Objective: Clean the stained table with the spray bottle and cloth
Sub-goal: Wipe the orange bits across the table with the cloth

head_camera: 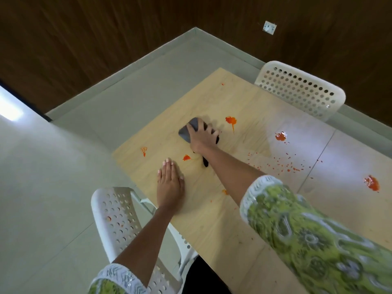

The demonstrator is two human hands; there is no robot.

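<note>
A dark grey cloth [192,129] is pressed onto the light wooden table [222,219] near its far left part, and it is covered by the right hand [202,136], whose fingers are spread and bent over the fabric so that the cloth is gripped and held down against the surface. A dark tail of the cloth is seen trailing out from under the wrist toward the near side. The left hand [170,183] is laid flat on the table near its left edge, palm down, with the fingers straight and held together; nothing is held in it.

Orange-red stains are scattered over the tabletop. One blot [230,120] is found just to the right of the cloth, apart from it. A smaller smear [186,157] lies between the two hands, and a dotted patch [144,150] is seen nearer the left edge. Further right a thicker blob [281,136] is present, with a spray of fine specks [284,165] below it, and another thick blob [372,183] lies toward the right border of the view. A small spot [224,192] is partly hidden by the right forearm.

Both forearms are bare up to sleeves [307,230] of green patterned cloth edged in white lace. A white perforated chair [118,219] stands at the near left side of the table, beneath the left arm, and a second white perforated chair [301,90] stands at the far side. The floor [53,187] is pale grey, the walls are panelled in dark wood, and a white socket [269,27] is fixed on the far wall. The spray bottle cannot be seen.
</note>
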